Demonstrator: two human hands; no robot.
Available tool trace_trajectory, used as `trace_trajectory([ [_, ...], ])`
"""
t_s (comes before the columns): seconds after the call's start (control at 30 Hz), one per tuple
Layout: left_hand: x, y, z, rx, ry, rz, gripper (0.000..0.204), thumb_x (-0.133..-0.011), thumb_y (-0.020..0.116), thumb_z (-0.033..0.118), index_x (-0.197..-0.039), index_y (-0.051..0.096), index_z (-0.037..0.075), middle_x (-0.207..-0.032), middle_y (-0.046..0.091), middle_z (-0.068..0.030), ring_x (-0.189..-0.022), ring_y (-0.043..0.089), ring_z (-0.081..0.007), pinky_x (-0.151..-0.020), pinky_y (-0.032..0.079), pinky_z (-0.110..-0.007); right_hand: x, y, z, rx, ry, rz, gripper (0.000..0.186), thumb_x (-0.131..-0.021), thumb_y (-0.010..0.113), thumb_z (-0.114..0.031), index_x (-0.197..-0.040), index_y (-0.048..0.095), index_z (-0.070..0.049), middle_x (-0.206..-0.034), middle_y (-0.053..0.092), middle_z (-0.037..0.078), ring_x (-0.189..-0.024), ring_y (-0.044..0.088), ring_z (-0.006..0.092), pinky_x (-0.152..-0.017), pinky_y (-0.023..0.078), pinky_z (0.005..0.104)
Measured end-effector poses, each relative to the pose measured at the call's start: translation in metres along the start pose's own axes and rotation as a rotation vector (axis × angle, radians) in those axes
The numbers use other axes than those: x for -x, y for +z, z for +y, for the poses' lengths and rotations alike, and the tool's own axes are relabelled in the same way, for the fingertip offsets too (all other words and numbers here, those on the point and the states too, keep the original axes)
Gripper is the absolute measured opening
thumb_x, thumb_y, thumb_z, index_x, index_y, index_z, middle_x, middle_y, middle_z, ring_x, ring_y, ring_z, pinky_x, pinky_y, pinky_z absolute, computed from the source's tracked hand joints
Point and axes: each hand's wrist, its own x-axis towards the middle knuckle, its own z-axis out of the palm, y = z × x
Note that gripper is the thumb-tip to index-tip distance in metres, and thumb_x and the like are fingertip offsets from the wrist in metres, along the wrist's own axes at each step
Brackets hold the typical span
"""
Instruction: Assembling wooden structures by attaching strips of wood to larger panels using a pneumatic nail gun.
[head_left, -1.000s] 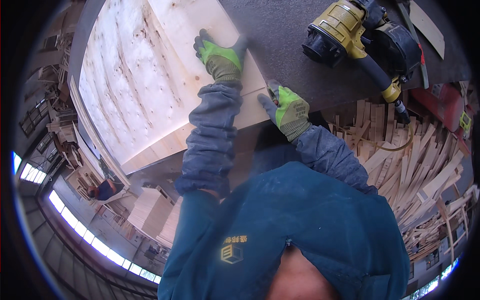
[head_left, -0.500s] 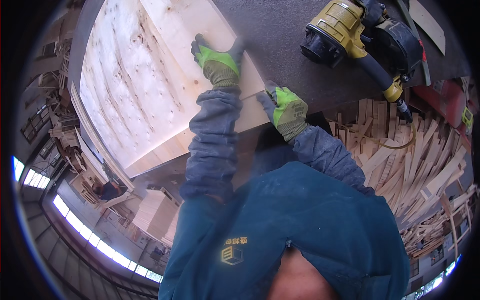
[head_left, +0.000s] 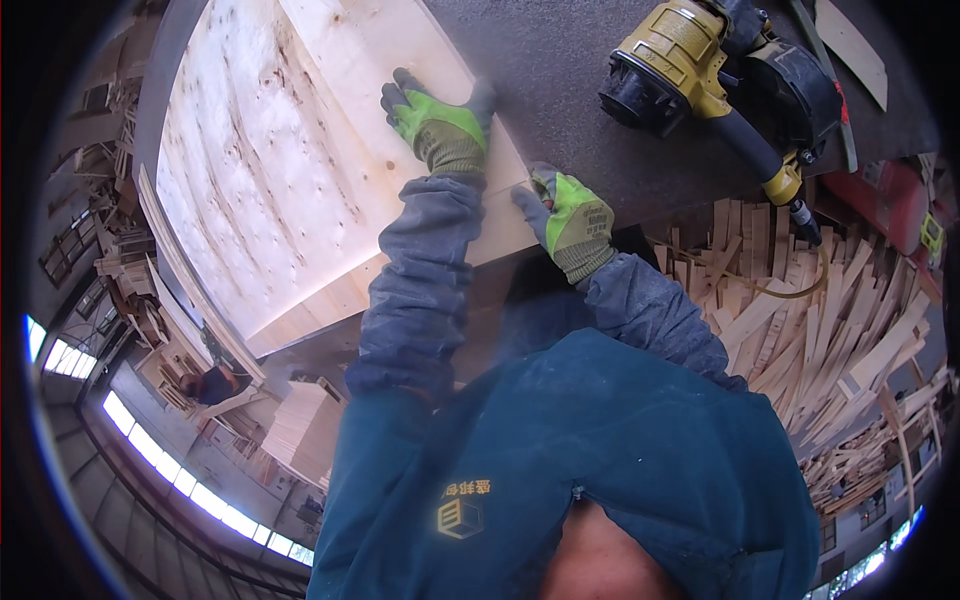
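The left hand (head_left: 440, 118) is spread on the plank (head_left: 385, 50); the right hand (head_left: 576, 215) touches the lower strip (head_left: 505, 230), its grip I cannot tell. Uneven pressing could shift their joint (head_left: 508, 184).

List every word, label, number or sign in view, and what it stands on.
Jacket: yellow lettering, seen upside down, next to a box-shaped emblem; wording not transcribed.
Right hand: dark print on the glove, too small to read.
Nail gun: any marking is too small to read.
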Motion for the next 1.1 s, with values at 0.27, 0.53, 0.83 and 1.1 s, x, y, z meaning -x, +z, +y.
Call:
trace_trajectory([
  [0.27,0.003,-0.014,0.002,-0.009,-0.053,-0.054,0.150,-0.088,0.097,0.073,-0.197,0.028,-0.003,-0.196,0.033,-0.0443,-0.186,0.026,-0.0619,-0.156,0.020,-0.062,-0.007,-0.001,-0.031,0.016,0.126,-0.028,0.048,-0.111,0.091,-0.055,-0.129,0.091,-0.011,-0.113,0.086,0.017,-0.100,0.085,0.0415,-0.092,0.067,0.0551],
  [0.53,-0.013,-0.058,-0.067,-0.041,0.280,-0.080,0.108,-0.110,0.080,0.067,-0.192,0.047,0.005,-0.186,0.050,-0.0425,-0.176,0.042,-0.0605,-0.149,0.030,-0.064,-0.001,0.012,-0.055,-0.128,0.334,0.032,0.042,-0.111,0.091,-0.043,-0.134,0.094,-0.008,-0.120,0.094,0.019,-0.113,0.090,0.0369,-0.105,0.068,0.0492],
  [0.83,-0.012,-0.066,-0.127,-0.014,0.424,0.035,0.066,-0.127,0.058,0.046,-0.189,0.060,0.024,-0.184,0.058,-0.0364,-0.170,0.053,-0.0559,-0.143,0.034,-0.066,-0.008,-0.162,-0.081,0.924,-0.434,0.539,0.076,-0.110,0.093,-0.035,-0.175,0.068,-0.004,-0.163,0.077,0.027,-0.142,0.078,0.0480,-0.126,0.058,0.0577],
  [1.1,-0.014,-0.074,-0.132,0.002,0.429,0.018,0.066,-0.127,0.057,0.045,-0.190,0.059,0.024,-0.183,0.059,-0.0365,-0.169,0.054,-0.0557,-0.143,0.034,-0.065,-0.074,-0.195,-0.028,1.226,0.069,0.040,0.093,-0.098,0.098,-0.027,-0.178,0.057,0.001,-0.187,0.056,0.030,-0.150,0.075,0.0516,-0.120,0.067,0.0591],
])
